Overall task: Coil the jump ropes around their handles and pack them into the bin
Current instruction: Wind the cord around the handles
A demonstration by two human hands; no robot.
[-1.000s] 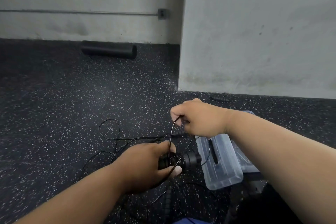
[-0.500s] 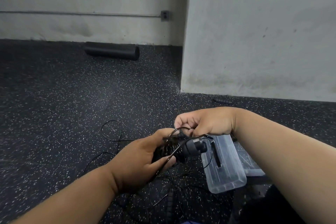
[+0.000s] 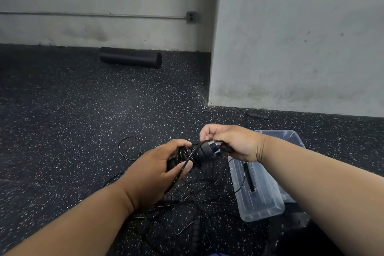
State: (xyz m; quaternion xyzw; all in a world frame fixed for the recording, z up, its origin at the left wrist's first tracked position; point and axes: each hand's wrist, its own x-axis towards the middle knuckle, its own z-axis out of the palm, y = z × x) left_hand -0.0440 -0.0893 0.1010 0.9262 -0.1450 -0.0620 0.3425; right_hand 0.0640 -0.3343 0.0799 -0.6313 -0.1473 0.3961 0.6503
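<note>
My left hand [image 3: 160,169] grips a pair of black jump rope handles [image 3: 204,150] with thin black cord wound round them. My right hand [image 3: 230,141] pinches the cord just past the handle ends, close against them. Loose black cord [image 3: 199,197] lies tangled on the floor below my hands, with one loop [image 3: 129,147] reaching out to the left. A clear plastic bin [image 3: 291,137] sits on the floor at the right, partly hidden by my right forearm. Its clear lid [image 3: 259,206] lies in front of it.
A black foam roller [image 3: 131,60] lies by the far wall. A lone ribbed black handle [image 3: 257,115] rests near the base of the grey wall at right. Another ribbed handle [image 3: 196,226] lies among the cords. The floor is dark speckled rubber.
My right hand dropped from above the handles to beside their ends, carrying the cord round them. My left hand lifted the handles slightly higher.
</note>
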